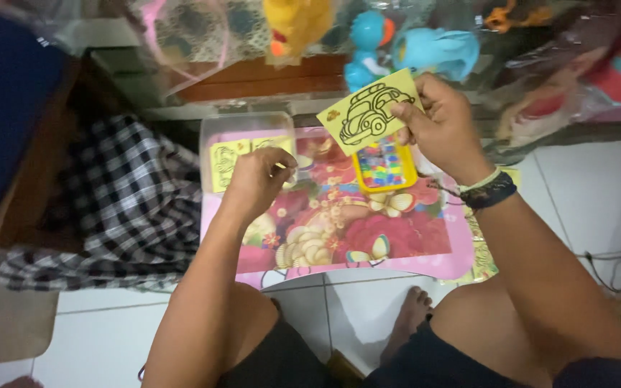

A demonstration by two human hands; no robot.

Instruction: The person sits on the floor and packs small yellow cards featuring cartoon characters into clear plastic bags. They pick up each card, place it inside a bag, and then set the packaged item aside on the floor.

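My right hand (440,126) holds up a yellow card (369,111) with a black outline drawing of a car, pinched at its right edge. My left hand (259,179) is curled, fingertips pinched together over the left part of a small pink table (339,230) printed with flowers. Whether something tiny sits between those fingers is unclear. Just behind the left hand stands a clear plastic box (246,147) with more yellow cards in it. A yellow tray (384,169) of small coloured pieces lies under the raised card.
A black-and-white checked cloth (123,208) lies to the left on the floor. Toys in plastic wrap, a yellow one (296,25) and blue ones (411,50), hang at the back. White floor tiles (583,194) and cables (619,262) are at the right. My bare foot (407,320) rests below the table.
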